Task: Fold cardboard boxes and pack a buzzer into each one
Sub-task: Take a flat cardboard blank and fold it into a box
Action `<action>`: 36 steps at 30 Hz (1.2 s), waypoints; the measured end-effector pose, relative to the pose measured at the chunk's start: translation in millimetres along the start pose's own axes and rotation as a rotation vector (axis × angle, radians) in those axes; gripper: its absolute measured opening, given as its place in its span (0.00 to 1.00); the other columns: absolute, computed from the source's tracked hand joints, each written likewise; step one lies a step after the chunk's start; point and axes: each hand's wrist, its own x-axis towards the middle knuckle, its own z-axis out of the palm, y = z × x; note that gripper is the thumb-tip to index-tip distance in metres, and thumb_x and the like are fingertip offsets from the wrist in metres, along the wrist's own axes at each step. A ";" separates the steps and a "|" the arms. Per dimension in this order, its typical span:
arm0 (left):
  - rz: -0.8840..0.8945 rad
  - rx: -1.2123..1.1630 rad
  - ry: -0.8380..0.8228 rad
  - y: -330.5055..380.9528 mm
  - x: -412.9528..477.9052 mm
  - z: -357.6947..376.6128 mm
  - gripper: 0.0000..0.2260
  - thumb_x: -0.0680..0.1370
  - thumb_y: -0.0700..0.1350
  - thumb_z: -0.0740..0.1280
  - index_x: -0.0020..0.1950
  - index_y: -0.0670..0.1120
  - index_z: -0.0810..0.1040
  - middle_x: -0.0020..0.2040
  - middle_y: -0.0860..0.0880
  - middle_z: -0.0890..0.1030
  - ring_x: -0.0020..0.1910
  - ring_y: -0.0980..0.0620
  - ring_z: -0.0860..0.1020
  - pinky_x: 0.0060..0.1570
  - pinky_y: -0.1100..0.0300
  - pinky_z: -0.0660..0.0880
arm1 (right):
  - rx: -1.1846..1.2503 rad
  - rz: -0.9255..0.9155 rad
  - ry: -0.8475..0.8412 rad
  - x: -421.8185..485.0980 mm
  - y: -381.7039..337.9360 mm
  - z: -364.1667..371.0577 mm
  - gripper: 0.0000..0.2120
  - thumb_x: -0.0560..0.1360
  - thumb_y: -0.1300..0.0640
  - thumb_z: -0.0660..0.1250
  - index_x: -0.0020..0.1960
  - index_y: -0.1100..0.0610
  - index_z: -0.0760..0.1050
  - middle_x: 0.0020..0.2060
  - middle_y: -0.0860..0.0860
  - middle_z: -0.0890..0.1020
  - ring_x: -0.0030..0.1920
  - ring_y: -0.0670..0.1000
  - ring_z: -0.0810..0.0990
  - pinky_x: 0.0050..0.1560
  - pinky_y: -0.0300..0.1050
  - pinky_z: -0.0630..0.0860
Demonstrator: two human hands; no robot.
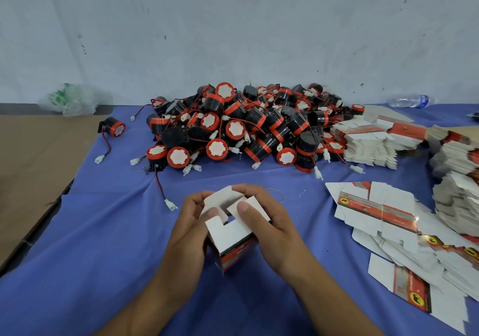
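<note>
Many buzzers [246, 128] lie heaped beyond the box [228, 234]; flat cartons [375, 214] rightward.

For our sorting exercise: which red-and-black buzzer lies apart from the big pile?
The lone red-and-black round buzzer at the blue cloth's far left edge, its red wire trailing toward the viewer; the rest form one heap.

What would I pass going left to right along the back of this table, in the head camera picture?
plastic bag → lone buzzer → big pile of buzzers → water bottle
</note>
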 end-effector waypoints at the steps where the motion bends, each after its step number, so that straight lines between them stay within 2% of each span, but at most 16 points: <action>1: -0.005 -0.075 -0.003 -0.3 2.6 1.3 0.18 0.72 0.59 0.65 0.57 0.51 0.77 0.50 0.45 0.83 0.44 0.48 0.81 0.34 0.60 0.77 | 0.011 -0.009 0.021 0.3 -0.5 0.3 0.10 0.77 0.52 0.62 0.54 0.44 0.80 0.45 0.44 0.84 0.44 0.44 0.81 0.43 0.37 0.76; 3: -0.004 -0.149 0.005 -1.0 4.6 1.9 0.18 0.76 0.57 0.60 0.60 0.49 0.76 0.57 0.44 0.82 0.50 0.49 0.82 0.41 0.58 0.79 | 0.046 -0.036 0.082 1.9 -1.8 3.0 0.10 0.77 0.56 0.62 0.51 0.47 0.80 0.43 0.44 0.84 0.42 0.43 0.81 0.41 0.35 0.76; 5: 0.031 -0.012 0.004 -0.3 4.4 5.0 0.16 0.75 0.56 0.62 0.60 0.52 0.74 0.60 0.47 0.81 0.51 0.52 0.82 0.46 0.60 0.79 | 0.048 -0.055 0.140 1.8 -1.3 6.4 0.08 0.77 0.55 0.62 0.49 0.47 0.80 0.42 0.44 0.83 0.42 0.43 0.80 0.41 0.36 0.76; 9: 0.196 0.179 0.022 0.1 -2.9 6.5 0.09 0.78 0.53 0.64 0.57 0.61 0.76 0.53 0.57 0.82 0.48 0.59 0.82 0.42 0.69 0.77 | 0.011 -0.061 0.175 -1.9 1.1 10.3 0.04 0.76 0.49 0.65 0.50 0.45 0.75 0.44 0.43 0.82 0.43 0.43 0.80 0.42 0.39 0.77; 11: 0.274 0.222 0.100 3.7 -2.3 4.3 0.08 0.77 0.54 0.65 0.56 0.62 0.76 0.53 0.57 0.82 0.48 0.58 0.82 0.42 0.69 0.77 | 0.025 -0.067 0.144 -3.8 0.0 12.1 0.07 0.74 0.47 0.67 0.51 0.46 0.73 0.43 0.40 0.81 0.42 0.40 0.80 0.41 0.36 0.77; 13: 0.388 0.346 0.176 6.3 -1.8 -0.4 0.10 0.76 0.54 0.63 0.56 0.61 0.75 0.54 0.57 0.82 0.51 0.57 0.81 0.45 0.68 0.77 | 0.074 -0.001 0.068 -4.1 -0.3 12.3 0.12 0.72 0.45 0.69 0.52 0.47 0.72 0.42 0.42 0.81 0.43 0.43 0.80 0.42 0.38 0.79; 15: 0.542 0.539 0.206 6.5 -1.2 -6.3 0.12 0.77 0.52 0.62 0.60 0.55 0.74 0.57 0.58 0.79 0.56 0.56 0.80 0.51 0.66 0.76 | 0.053 0.073 -0.017 -2.2 -1.9 8.4 0.13 0.71 0.44 0.70 0.52 0.46 0.72 0.43 0.46 0.82 0.45 0.49 0.82 0.45 0.45 0.81; 17: 0.662 0.689 0.176 7.2 -0.1 -11.1 0.16 0.80 0.54 0.61 0.63 0.47 0.73 0.60 0.54 0.77 0.61 0.57 0.76 0.56 0.66 0.74 | -0.037 0.065 -0.054 0.4 -4.4 1.4 0.08 0.73 0.44 0.69 0.49 0.43 0.73 0.42 0.41 0.82 0.43 0.43 0.81 0.42 0.39 0.78; 19: 0.727 0.782 0.113 7.4 3.0 -11.4 0.21 0.82 0.57 0.58 0.67 0.43 0.71 0.65 0.52 0.73 0.67 0.58 0.72 0.62 0.68 0.69 | -0.041 0.047 -0.053 3.6 -8.2 -4.1 0.09 0.75 0.46 0.69 0.53 0.47 0.74 0.41 0.39 0.82 0.42 0.40 0.81 0.40 0.34 0.76; 21: 0.757 0.860 0.082 4.6 5.2 -8.1 0.27 0.81 0.58 0.59 0.71 0.39 0.65 0.72 0.46 0.67 0.74 0.55 0.64 0.69 0.65 0.63 | 0.031 0.031 -0.001 7.5 -7.5 -4.1 0.15 0.75 0.49 0.69 0.57 0.55 0.72 0.42 0.40 0.83 0.42 0.40 0.82 0.39 0.34 0.77; 23: 0.768 0.937 0.083 -0.9 5.2 -1.7 0.35 0.79 0.58 0.63 0.74 0.35 0.59 0.76 0.38 0.60 0.78 0.48 0.58 0.74 0.61 0.57 | 0.082 0.033 0.124 10.2 -3.7 1.1 0.17 0.74 0.47 0.69 0.58 0.54 0.72 0.47 0.44 0.84 0.48 0.44 0.83 0.46 0.42 0.80; 25: 0.755 1.001 0.055 -5.5 5.6 4.3 0.39 0.78 0.60 0.64 0.75 0.34 0.55 0.77 0.36 0.57 0.78 0.44 0.56 0.75 0.62 0.55 | 0.117 0.043 0.207 10.3 1.2 7.4 0.17 0.74 0.45 0.69 0.59 0.51 0.72 0.52 0.47 0.84 0.53 0.49 0.83 0.54 0.50 0.81; 28: 0.717 1.062 0.010 -8.0 8.4 6.4 0.40 0.78 0.63 0.62 0.76 0.35 0.57 0.77 0.36 0.57 0.78 0.45 0.57 0.73 0.66 0.55 | 0.106 0.056 0.171 7.5 2.8 12.6 0.19 0.74 0.44 0.69 0.59 0.51 0.70 0.49 0.44 0.83 0.51 0.48 0.83 0.54 0.53 0.81; 30: 0.720 1.056 0.032 -6.2 11.6 2.2 0.37 0.78 0.62 0.62 0.74 0.34 0.62 0.74 0.36 0.61 0.76 0.45 0.61 0.72 0.67 0.58 | 0.062 0.040 0.095 5.7 3.3 13.3 0.18 0.74 0.45 0.69 0.56 0.54 0.67 0.42 0.44 0.80 0.44 0.46 0.80 0.47 0.49 0.80; 33: 0.712 0.981 0.054 -1.6 14.1 -4.2 0.31 0.77 0.55 0.66 0.72 0.35 0.68 0.68 0.39 0.67 0.70 0.56 0.66 0.65 0.72 0.63 | 0.064 0.043 -0.058 2.8 4.0 13.4 0.17 0.76 0.44 0.67 0.49 0.55 0.65 0.36 0.42 0.74 0.37 0.44 0.73 0.36 0.39 0.73; 36: 0.714 0.978 0.036 3.0 17.2 -10.1 0.31 0.75 0.56 0.69 0.69 0.35 0.71 0.65 0.39 0.70 0.67 0.57 0.67 0.62 0.73 0.64 | 0.085 0.088 -0.094 4.0 -1.5 7.7 0.15 0.76 0.37 0.58 0.39 0.45 0.71 0.36 0.42 0.74 0.38 0.43 0.71 0.45 0.39 0.72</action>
